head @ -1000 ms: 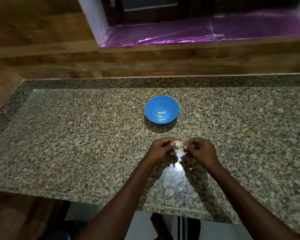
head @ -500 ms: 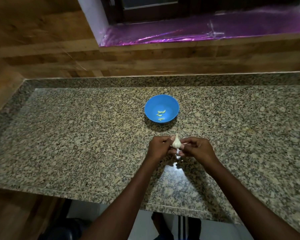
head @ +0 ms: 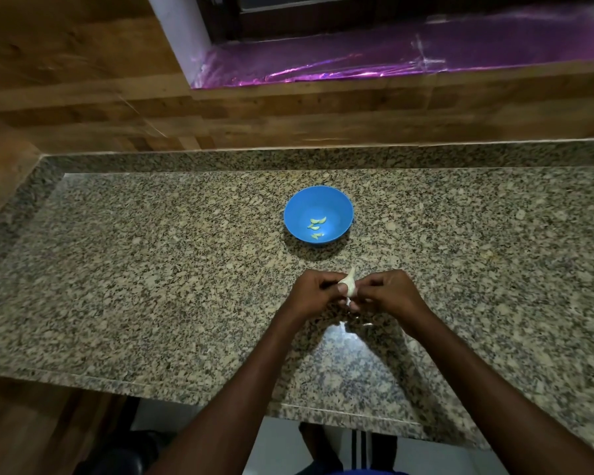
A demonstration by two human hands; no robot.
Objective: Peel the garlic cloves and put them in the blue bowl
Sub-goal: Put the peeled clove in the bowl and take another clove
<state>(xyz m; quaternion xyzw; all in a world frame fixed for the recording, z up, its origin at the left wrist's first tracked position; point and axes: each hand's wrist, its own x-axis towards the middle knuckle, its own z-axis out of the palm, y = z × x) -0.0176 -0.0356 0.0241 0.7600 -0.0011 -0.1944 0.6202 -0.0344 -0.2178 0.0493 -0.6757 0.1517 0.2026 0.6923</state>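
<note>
While both hands (head: 350, 293) pinch papery garlic (head: 349, 285), smooth round bowl (head: 336, 204)

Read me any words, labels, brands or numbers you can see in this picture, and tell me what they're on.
None: no readable text shows anywhere. The blue bowl, the garlic held by the left hand and right hand, and the granite counter all carry no lettering.
</note>
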